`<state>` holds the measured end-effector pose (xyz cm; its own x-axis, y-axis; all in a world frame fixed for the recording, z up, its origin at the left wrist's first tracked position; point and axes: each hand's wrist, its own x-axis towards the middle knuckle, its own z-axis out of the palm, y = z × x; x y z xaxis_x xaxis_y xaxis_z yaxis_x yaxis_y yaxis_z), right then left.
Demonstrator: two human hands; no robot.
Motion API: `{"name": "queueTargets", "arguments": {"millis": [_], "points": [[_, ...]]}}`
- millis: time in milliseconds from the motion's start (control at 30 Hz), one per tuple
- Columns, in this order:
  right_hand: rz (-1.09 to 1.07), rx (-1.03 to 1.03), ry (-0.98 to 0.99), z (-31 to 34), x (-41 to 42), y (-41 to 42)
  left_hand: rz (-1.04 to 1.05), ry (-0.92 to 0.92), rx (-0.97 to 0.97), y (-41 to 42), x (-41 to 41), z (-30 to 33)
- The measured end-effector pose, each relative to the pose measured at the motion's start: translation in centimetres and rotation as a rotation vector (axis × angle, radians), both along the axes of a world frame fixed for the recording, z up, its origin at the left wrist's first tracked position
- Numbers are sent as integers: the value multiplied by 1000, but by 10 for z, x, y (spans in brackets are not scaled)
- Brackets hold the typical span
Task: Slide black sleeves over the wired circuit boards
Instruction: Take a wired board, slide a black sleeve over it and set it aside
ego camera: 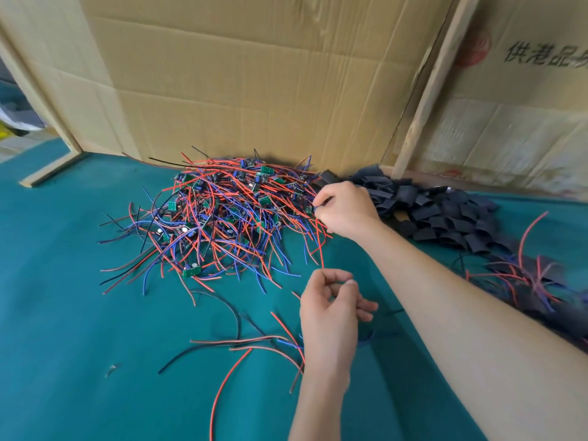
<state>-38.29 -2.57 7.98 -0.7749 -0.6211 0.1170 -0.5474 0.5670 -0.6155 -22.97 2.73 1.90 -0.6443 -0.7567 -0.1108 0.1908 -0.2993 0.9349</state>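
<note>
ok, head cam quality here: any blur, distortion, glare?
Head view: wide-angle bending bows the cardboard wall and table edges; the finished sleeved boards at far right are smeared, as is the printed box; the wire pile and both hands are fairly sharp; lighting soft and even, no glare.

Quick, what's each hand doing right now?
Left hand: fingers curled, apparently pinching a red wire.
Right hand: pinching wires at the edge of the wired circuit boards pile.
</note>
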Motion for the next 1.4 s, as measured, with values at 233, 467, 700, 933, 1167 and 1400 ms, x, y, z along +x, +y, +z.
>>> {"name": "queueTargets", "arguments": {"millis": [233, 467, 700, 933, 1167, 1400], "points": [[-187, -364, -137, 3, -14, 58, 80, 21, 55, -4, 0, 1], [-78, -742, -616, 37, -2, 125, 100, 125, 186, -5, 1, 4], [65, -295, -576, 3, 63, 137, -18, 102, 60, 0, -2, 4], [41, -15, -99, 3, 25, 137, -7, 57, 76, -1, -3, -1], [-341, 333, 130, -19, -50, 106, -38, 59, 88, -1, -1, 4], [-377, 174, 156, -22, -49, 104, -47, 68, 64, -1, 1, 3]]}}
